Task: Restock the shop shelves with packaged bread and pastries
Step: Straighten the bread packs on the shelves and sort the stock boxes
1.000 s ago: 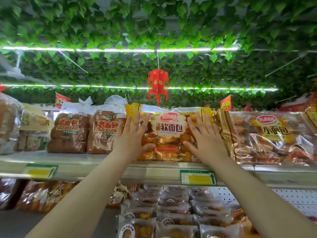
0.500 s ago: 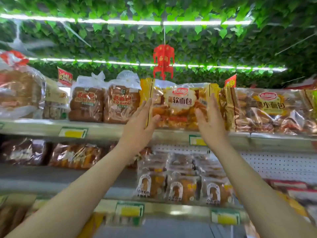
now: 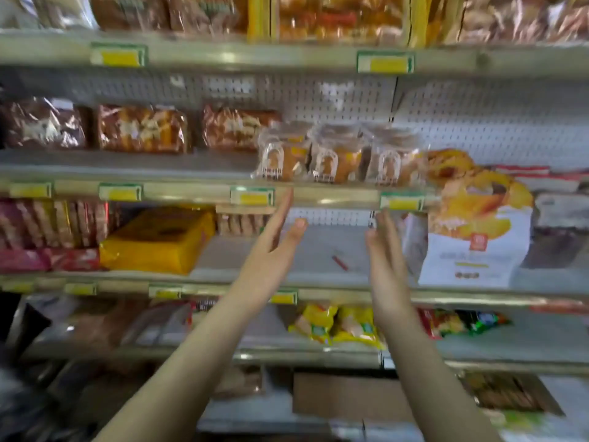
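Both hands had come off the yellow bread pack (image 3: pixel 331 17) and dropped away from it. The left hand (image 3: pixel 271 247) and right hand (image 3: pixel 385 266) hung empty, fingers straight and relaxed, palms facing each other with a wide gap between. Below the wrists lay yellow packets (image 3: pixel 334 327) on a lower tier, and under those a cardboard box (image 3: pixel 347 393). Just beyond the palms, in the gap between them, was a bare patch of grey shelf (image 3: pixel 322 247) carrying a small red scrap (image 3: pixel 339 262); it looked like a likely slot for more stock. Left of the left hand sat a yellow block pack (image 3: pixel 156 240). Just right of the right hand stood a white-and-yellow bag (image 3: pixel 471 240). Above the fingertips, clear-wrapped pastries (image 3: pixel 334 157) lined the next shelf edge over a yellow price tag (image 3: pixel 401 203). Well above those, the released pack rested on the top shelf (image 3: pixel 255 57), so that placement seemed done and fresh stock had yet to be fetched. White pegboard (image 3: pixel 478 122) backed everything, smeared by motion blur
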The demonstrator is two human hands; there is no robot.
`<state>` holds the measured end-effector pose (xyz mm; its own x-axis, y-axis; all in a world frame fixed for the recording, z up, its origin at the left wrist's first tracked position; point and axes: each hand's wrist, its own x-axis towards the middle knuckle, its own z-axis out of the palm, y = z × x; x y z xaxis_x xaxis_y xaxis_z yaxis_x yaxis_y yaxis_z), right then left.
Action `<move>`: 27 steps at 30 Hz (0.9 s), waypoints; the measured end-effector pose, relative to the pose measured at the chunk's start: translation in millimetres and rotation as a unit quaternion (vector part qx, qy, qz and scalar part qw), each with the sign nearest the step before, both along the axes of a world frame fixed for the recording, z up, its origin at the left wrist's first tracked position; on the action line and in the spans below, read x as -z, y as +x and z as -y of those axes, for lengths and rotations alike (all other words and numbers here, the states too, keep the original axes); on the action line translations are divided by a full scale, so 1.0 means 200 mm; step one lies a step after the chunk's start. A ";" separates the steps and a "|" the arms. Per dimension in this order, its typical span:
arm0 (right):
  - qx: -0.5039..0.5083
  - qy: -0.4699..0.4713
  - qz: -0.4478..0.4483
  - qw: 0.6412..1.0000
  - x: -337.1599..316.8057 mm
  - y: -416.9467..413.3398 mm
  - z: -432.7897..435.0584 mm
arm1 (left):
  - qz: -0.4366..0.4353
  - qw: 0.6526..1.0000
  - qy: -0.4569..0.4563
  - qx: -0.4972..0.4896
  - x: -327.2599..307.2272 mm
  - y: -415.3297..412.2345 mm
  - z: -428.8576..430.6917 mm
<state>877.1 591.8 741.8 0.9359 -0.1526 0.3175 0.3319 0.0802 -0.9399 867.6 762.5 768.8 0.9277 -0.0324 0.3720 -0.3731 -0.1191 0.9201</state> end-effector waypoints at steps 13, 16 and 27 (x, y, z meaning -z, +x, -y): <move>-0.052 0.054 -0.202 0.977 0.83 -0.47 0.28 | -0.211 0.973 -0.076 -0.061 0.79 -0.52 0.39; -0.068 0.048 -0.238 0.968 0.91 -0.56 0.33 | -0.239 0.965 -0.073 -0.076 0.87 -0.66 0.42; -0.153 -0.052 -0.300 0.940 0.99 -0.76 0.02 | -0.294 0.927 -0.135 -0.188 1.02 -1.03 0.15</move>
